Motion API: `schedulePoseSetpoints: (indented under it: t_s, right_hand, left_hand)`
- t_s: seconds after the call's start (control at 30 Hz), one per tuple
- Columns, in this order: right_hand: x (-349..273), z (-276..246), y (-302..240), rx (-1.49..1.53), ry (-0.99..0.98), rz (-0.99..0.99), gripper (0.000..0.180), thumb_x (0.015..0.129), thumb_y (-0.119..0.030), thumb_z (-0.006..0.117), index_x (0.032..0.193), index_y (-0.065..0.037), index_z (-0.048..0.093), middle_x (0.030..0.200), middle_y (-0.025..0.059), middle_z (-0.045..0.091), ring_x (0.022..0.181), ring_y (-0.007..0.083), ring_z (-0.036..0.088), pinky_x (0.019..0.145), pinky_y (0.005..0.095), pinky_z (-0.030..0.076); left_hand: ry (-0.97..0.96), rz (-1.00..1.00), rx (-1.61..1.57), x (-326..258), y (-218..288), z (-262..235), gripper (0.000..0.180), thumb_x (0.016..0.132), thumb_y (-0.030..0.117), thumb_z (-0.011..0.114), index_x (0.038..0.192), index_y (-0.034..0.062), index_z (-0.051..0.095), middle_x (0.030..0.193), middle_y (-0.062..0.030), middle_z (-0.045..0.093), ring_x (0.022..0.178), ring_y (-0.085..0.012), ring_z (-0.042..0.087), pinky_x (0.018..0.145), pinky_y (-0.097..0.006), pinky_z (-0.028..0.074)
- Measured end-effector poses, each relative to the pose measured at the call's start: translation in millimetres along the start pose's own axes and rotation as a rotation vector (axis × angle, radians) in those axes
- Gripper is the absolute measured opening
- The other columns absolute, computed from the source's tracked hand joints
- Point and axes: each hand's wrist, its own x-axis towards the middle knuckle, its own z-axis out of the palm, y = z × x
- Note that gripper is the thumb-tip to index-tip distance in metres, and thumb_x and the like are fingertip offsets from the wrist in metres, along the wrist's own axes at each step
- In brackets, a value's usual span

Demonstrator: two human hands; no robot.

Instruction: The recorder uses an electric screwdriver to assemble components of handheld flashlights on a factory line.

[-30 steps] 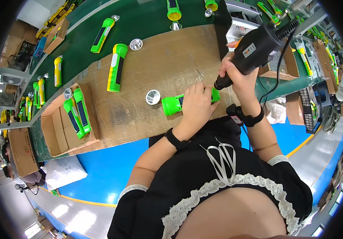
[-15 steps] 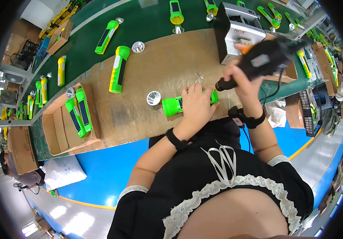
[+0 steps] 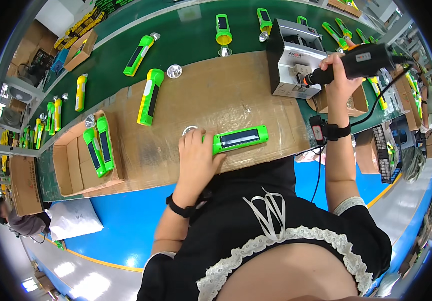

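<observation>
A green flashlight (image 3: pixel 241 139) with a dark panel on its upper face lies on the cardboard in front of me. My left hand (image 3: pixel 197 158) is closed around its head end, which the fingers mostly cover. Just beyond those fingertips a round silver reflector (image 3: pixel 190 130) is partly hidden. My right hand (image 3: pixel 342 83) grips a black electric screwdriver (image 3: pixel 364 61), held level. Its tip points left and meets the front of a silver and black screw feeder (image 3: pixel 296 65).
Another green flashlight (image 3: pixel 151 97) and a loose reflector (image 3: pixel 174 71) lie farther off. At left, a cardboard box (image 3: pixel 70 168) holds two flashlights. More flashlights lie along the green bench (image 3: pixel 191 35). The screwdriver's cable (image 3: pixel 384 103) hangs at right. A person (image 3: pixel 23 220) is at far left.
My right hand has carried the screwdriver away from the flashlight to the screw feeder. My left hand has slid left to the flashlight's head, uncovering the panel.
</observation>
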Motion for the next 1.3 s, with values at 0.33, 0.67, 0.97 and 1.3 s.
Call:
schedulePoseSetpoints:
  t_s: [0.33,0.67,0.97,1.3]
  right_hand:
    - [-1.9,17.9,-15.2,0.14,-0.185,0.418,0.041,0.08,-0.007,0.055,0.119,0.005,0.046,0.061,0.0057,0.05,0.05,0.0151,0.05,0.051,0.0305,0.045]
    - [-107.8,65.0,-57.3,0.369,-0.391,0.296,0.072,0.085,-0.02,0.064,0.137,-0.004,0.017,0.069,0.0054,0.052,0.06,0.0169,0.054,0.066,0.0345,0.049]
    - [-115.2,75.2,-49.9,0.335,-0.496,0.229,0.046,0.086,-0.008,0.057,0.121,-0.007,0.027,0.074,0.0072,0.05,0.062,0.017,0.053,0.067,0.0353,0.049]
    - [-116.4,75.5,-48.8,0.369,-0.44,0.23,0.046,0.086,-0.008,0.057,0.121,-0.007,0.027,0.074,0.0077,0.05,0.062,0.0178,0.053,0.066,0.0362,0.049]
  left_hand:
    - [0.103,0.099,-0.084,12.8,8.5,42.3,0.046,0.072,0.021,0.071,0.111,0.005,0.054,0.107,-0.0135,0.054,0.112,-0.0329,0.046,0.1,-0.053,0.026]
    - [0.182,0.078,-0.211,20.5,16.7,54.3,0.05,0.065,0.017,0.076,0.109,0.0025,0.055,0.105,-0.0176,0.048,0.107,-0.0363,0.045,0.097,-0.054,0.029]
    - [0.225,-0.006,-0.168,16.2,24.7,56.4,0.052,0.063,0.017,0.077,0.109,0.0057,0.055,0.105,-0.0175,0.047,0.107,-0.0373,0.043,0.096,-0.052,0.029]
    - [0.235,-0.022,-0.136,14.4,24.9,59.5,0.054,0.063,0.018,0.077,0.11,0.0066,0.055,0.104,-0.0177,0.047,0.104,-0.0357,0.044,0.094,-0.05,0.03]
